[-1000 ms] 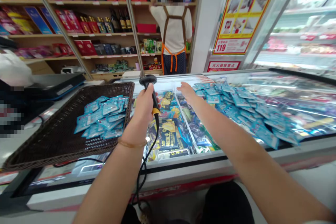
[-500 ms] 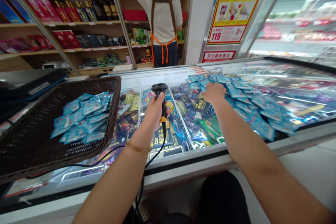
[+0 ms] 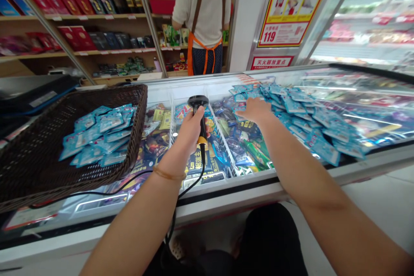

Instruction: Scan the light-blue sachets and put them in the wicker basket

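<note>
My left hand [image 3: 190,127] is wrapped around the handle of a black and yellow barcode scanner [image 3: 202,123], its head pointing away from me and its cable hanging down. At the left edge of a heap of small blue packets [image 3: 293,101], my right hand [image 3: 257,110] is closed on a blue packet [image 3: 239,107]; the packet shows by the thumb and the other fingertips are partly hidden. The heap lies on the glass top of a chest freezer [image 3: 226,187]. More blue packets [image 3: 103,133] are piled inside a brown woven basket [image 3: 139,114] on the left.
Under the glass, white wire dividers [image 3: 223,138] separate colourful frozen goods. The scanner cable [image 3: 129,185] runs across the freezer front. Beyond it, a person [image 3: 205,13] in an orange-trimmed apron faces shelves [image 3: 106,16] of bottles and boxes. A fire-safety poster [image 3: 284,8] hangs behind.
My right hand has shifted slightly left and drawn a blue packet a little toward me from the heap's edge. The scanner stays in my left hand. The person behind has lowered an arm.
</note>
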The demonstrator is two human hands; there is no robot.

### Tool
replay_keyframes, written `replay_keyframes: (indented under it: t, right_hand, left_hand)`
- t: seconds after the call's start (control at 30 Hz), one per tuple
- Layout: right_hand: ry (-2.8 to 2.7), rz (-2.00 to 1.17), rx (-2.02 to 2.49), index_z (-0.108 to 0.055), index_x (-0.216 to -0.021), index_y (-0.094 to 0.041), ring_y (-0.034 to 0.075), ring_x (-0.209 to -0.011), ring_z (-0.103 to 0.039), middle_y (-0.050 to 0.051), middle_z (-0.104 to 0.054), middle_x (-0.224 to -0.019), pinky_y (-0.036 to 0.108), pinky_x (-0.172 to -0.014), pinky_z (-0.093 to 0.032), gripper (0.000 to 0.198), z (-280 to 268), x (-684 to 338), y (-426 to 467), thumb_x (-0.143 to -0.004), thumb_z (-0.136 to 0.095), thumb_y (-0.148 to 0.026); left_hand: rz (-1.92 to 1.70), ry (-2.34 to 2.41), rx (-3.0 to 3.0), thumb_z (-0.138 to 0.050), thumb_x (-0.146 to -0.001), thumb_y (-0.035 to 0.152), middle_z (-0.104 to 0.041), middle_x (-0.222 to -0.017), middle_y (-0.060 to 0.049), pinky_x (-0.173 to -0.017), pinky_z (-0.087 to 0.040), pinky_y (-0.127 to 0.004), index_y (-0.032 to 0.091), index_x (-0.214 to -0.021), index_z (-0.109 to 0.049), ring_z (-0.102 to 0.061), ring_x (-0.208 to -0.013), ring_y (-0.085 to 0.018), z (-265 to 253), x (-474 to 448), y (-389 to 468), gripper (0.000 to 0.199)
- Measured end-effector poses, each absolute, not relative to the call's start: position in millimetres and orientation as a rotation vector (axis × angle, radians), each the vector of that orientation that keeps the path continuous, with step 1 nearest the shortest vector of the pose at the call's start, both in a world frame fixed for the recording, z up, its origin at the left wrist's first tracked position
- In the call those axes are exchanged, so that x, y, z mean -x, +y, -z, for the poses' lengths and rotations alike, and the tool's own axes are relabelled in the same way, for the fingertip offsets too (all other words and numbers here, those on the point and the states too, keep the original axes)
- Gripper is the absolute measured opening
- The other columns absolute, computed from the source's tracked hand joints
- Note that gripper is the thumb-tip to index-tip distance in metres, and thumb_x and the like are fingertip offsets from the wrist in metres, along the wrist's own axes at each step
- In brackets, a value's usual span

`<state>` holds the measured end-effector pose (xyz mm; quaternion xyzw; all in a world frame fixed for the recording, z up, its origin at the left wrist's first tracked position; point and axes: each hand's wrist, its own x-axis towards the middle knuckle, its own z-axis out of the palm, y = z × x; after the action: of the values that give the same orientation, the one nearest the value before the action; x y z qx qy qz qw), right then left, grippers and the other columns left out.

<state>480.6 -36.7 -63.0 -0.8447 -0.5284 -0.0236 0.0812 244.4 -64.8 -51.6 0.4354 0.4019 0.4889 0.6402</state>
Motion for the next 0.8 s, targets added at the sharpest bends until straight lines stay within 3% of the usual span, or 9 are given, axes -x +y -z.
replay_keyframes:
  t: [0.13,0.27,0.43,0.6,0.67,0.8]
  right_hand:
    - [-1.629,-0.104,2.561,-0.066,-0.114,-0.013,0.041,-0.125,-0.056,0.024,-0.065,-0.124,0.051,-0.101,-0.044,0.062,68.9,-489.5,-33.8,-0.073,-0.075,-0.059]
    - [-1.618,-0.247,2.319,-0.058,-0.124,-0.015,0.034,-0.121,-0.060,0.020,-0.065,-0.125,0.042,-0.100,-0.047,0.060,74.8,-490.9,-27.3,-0.074,-0.079,-0.041]
    - [-1.192,-0.545,1.916,-0.057,-0.114,-0.019,0.027,-0.114,-0.063,0.015,-0.066,-0.119,0.042,-0.091,-0.053,0.025,75.9,-480.9,-19.7,-0.093,-0.051,-0.032]
    - [-0.759,-0.975,1.419,-0.054,-0.097,-0.023,0.017,-0.091,-0.069,0.002,-0.070,-0.090,0.036,-0.081,-0.057,0.010,75.1,-471.2,-16.7,-0.087,-0.055,-0.020]
    - [-0.747,-1.067,1.319,-0.053,-0.087,-0.022,0.017,-0.083,-0.070,0.001,-0.069,-0.078,0.035,-0.080,-0.059,0.009,75.7,-468.7,-16.8,-0.084,-0.059,-0.016]
    - [-0.774,-1.115,1.225,-0.044,-0.074,-0.022,0.017,-0.075,-0.070,-0.002,-0.065,-0.067,0.038,-0.083,-0.060,0.027,75.7,-465.6,-18.7,-0.079,-0.069,-0.015]
  left_hand:
    - [-1.088,0.924,-1.004,-0.070,-0.083,0.046,-0.055,-0.067,0.003,-0.043,-0.044,-0.023,0.020,-0.081,-0.051,-0.053,-0.047,-0.009,50.0,-246.3,-68.4,0.032]
    - [-1.043,0.943,-1.001,-0.070,-0.082,0.047,-0.056,-0.067,0.002,-0.042,-0.042,-0.023,0.020,-0.082,-0.052,-0.052,-0.046,-0.009,49.9,-248.4,-70.6,0.033]
    - [-1.004,0.894,-0.976,-0.072,-0.080,0.049,-0.056,-0.066,0.001,-0.039,-0.040,-0.023,0.020,-0.082,-0.054,-0.051,-0.044,-0.010,51.0,-249.5,-72.2,0.035]
    - [-0.931,0.802,-1.004,-0.073,-0.078,0.051,-0.057,-0.067,0.001,-0.037,-0.038,-0.023,0.018,-0.088,-0.058,-0.050,-0.044,-0.009,49.3,-249.3,-77.1,0.038]
    - [-0.921,0.781,-1.036,-0.075,-0.076,0.052,-0.057,-0.068,0.002,-0.037,-0.038,-0.023,0.019,-0.089,-0.057,-0.051,-0.044,-0.008,48.9,-249.6,-79.7,0.039]
    - [-0.924,0.754,-1.216,-0.074,-0.077,0.053,-0.056,-0.064,0.002,-0.037,-0.036,-0.023,0.021,-0.085,-0.056,-0.048,-0.041,-0.008,50.2,-250.3,-83.1,0.038]
